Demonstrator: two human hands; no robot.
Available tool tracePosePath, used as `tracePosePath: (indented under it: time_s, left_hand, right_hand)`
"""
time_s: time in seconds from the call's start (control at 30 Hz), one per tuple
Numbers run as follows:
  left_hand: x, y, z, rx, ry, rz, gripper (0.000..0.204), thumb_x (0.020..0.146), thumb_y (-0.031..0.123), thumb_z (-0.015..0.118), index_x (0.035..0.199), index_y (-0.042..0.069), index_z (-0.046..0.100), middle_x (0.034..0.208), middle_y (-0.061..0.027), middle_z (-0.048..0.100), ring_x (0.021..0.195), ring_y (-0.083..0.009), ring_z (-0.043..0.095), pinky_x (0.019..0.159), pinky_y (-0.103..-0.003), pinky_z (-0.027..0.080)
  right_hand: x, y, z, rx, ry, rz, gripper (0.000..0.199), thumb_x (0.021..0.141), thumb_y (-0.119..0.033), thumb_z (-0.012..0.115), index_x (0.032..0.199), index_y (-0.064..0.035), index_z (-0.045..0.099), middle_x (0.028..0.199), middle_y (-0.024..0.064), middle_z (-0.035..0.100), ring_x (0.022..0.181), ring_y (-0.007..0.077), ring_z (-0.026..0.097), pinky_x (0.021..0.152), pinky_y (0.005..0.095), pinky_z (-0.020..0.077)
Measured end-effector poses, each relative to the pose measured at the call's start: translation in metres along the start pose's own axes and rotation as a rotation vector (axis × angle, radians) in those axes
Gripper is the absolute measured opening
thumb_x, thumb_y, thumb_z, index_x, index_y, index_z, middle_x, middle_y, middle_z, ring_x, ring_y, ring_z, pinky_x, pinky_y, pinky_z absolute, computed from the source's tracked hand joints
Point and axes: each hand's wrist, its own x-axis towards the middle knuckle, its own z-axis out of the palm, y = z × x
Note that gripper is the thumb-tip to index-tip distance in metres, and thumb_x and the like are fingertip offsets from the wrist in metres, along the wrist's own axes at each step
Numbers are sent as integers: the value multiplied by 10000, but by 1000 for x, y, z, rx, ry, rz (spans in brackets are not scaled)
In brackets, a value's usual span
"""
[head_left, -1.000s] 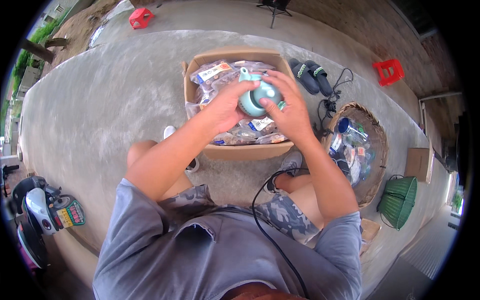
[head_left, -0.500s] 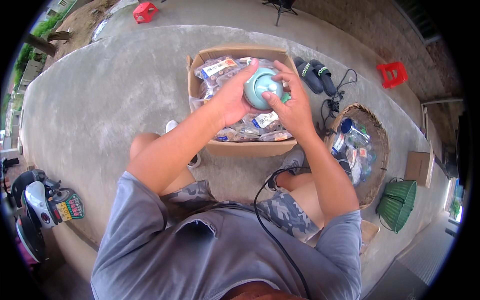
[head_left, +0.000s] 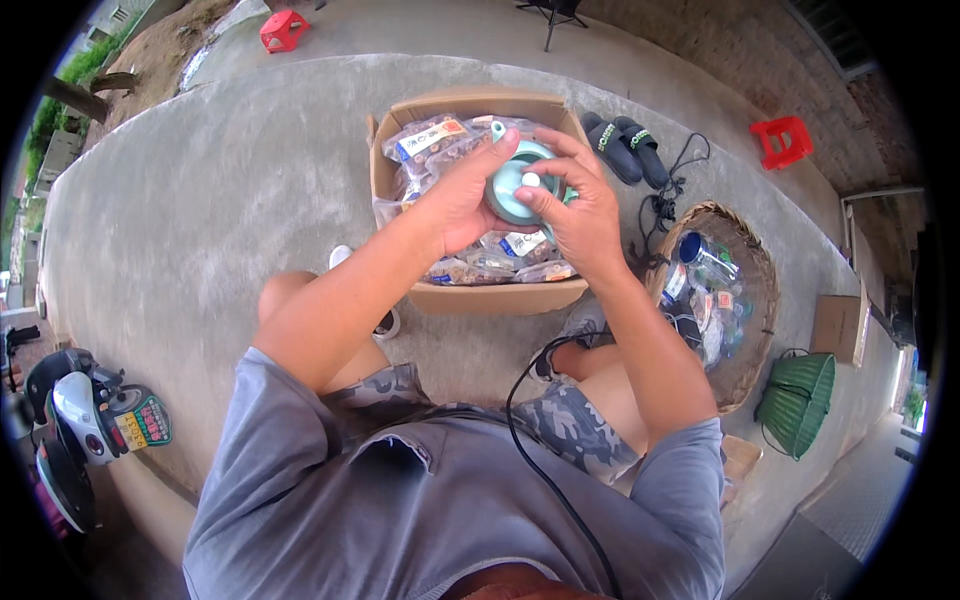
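Above the open carton I hold a small pale turquoise teapot (head_left: 508,202). My left hand (head_left: 462,207) wraps round its body from the left, the thumb up along the rim near the spout (head_left: 498,131). The round lid (head_left: 510,180) sits off-centre, leaving a dark crescent of the opening at its upper right. My right hand (head_left: 588,215) comes from the right, its thumb and fingertips closed at the lid's knob (head_left: 530,181). Beneath the teapot, the cardboard box (head_left: 498,297) is filled with clear packets (head_left: 437,138) of small brown pieces.
Right of the box lie black slides (head_left: 625,150), a tangled black cable (head_left: 660,210) and a wicker basket (head_left: 765,300) of bottles and wrappers. Further right is a green basket (head_left: 797,405). Red stools (head_left: 782,142) stand at the back. A scooter (head_left: 90,415) is at left.
The teapot has turned a little in my hands, so its spout now shows at the top. The lid's knob has shifted slightly left and down, and the dark gap now lies at upper right.
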Motion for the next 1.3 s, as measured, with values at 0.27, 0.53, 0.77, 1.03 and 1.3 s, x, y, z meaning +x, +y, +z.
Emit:
tracePosePath:
  time_s: [0.27,0.53,0.77,1.03,1.3]
  left_hand:
    - [3,2,6,-18,42,-66,603,1035,673,542,1371,173,578,1270,-81,672,1142,-246,702,874,-536,626]
    - [3,-2,4,190,84,131,525,1046,346,680,1473,122,471,1387,-103,588,1205,-270,679,948,-559,631]
    - [3,0,2,-38,19,73,591,1038,505,670,1467,148,475,1383,-105,586,1156,-271,696,874,-514,651]
    - [5,5,-5,-20,75,-22,591,1067,614,540,1445,160,517,1340,-95,640,1197,-275,685,928,-562,624]
    - [2,7,2,91,74,39,553,1052,518,634,1471,180,503,1367,-96,631,1195,-277,692,931,-561,628]
  right_hand:
    - [6,-6,-11,-189,-3,-84,259,781,-146,899,1009,-82,793,1273,67,690,1211,277,601,1023,398,490]
    - [10,-4,-16,-231,-2,-44,262,806,-140,888,1031,-69,776,1232,81,688,1174,272,640,1006,384,506]
    - [4,10,-6,227,-70,213,263,827,-161,894,1054,-74,794,1395,104,593,1332,257,534,1113,394,441]
    - [15,7,-10,28,-144,58,269,821,-166,878,1071,-97,808,1396,61,626,1315,280,544,1130,410,437]
    - [22,1,-16,-101,-58,-59,283,813,-100,875,1080,-72,786,1303,105,650,1198,271,636,1009,370,514]
